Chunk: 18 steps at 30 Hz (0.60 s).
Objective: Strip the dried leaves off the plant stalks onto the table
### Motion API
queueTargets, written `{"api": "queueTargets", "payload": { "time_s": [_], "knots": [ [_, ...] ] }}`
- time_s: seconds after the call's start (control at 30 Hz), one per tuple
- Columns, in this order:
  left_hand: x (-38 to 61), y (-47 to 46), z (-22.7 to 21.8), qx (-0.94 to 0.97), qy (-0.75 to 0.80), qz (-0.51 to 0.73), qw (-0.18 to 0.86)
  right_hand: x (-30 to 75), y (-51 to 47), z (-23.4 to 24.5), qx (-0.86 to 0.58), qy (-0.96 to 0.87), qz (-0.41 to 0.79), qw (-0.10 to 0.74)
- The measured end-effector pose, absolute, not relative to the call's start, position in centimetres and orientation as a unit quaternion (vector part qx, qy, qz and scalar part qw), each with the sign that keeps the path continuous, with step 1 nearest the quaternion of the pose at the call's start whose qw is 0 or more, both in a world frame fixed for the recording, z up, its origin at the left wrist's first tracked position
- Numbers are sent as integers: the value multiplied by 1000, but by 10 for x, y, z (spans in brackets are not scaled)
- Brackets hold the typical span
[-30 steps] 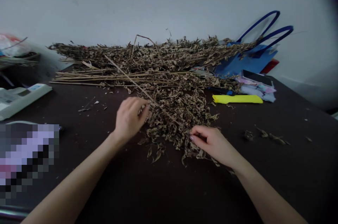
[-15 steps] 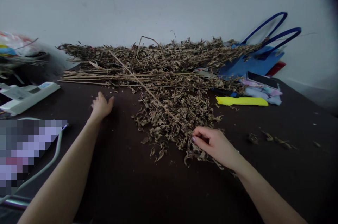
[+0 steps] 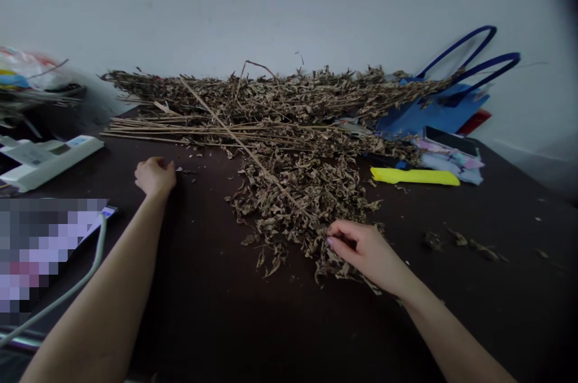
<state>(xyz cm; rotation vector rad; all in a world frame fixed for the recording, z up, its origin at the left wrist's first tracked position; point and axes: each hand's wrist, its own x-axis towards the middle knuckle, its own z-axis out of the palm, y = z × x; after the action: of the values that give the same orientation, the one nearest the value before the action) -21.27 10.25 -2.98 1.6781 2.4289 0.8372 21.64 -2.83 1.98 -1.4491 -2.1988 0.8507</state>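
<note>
My right hand is closed in a pinch at the near end of a long, mostly bare dried stalk. The stalk slants up and left across a heap of crumpled dried leaves, its far end above the bundled stems. Leaves lie under and around the right fingertips. My left hand rests low over the dark table, left of the heap, with its fingers curled in. Whatever those fingers might hold is hidden. Small leaf crumbs lie just right of it.
Bundles of dried leafy stems stretch along the wall. To the right are a yellow strip-shaped object, a phone on crumpled cloth or tissue, and a blue bag. A white power strip and a pale cable lie left.
My left hand has moved slightly left, and its spread fingers have curled in. The right hand keeps its pinch in nearly the same place. The view has shifted a little.
</note>
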Motion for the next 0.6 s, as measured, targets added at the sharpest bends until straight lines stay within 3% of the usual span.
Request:
{"api": "queueTargets", "payload": {
  "time_s": [0.17,0.6],
  "knots": [
    [-218,120,-24,452,859,239,29,218,-30,23,-512,-783,293,195],
    [-233,145,-22,487,862,137,37,222,-29,30,-516,-782,284,203]
  ]
}}
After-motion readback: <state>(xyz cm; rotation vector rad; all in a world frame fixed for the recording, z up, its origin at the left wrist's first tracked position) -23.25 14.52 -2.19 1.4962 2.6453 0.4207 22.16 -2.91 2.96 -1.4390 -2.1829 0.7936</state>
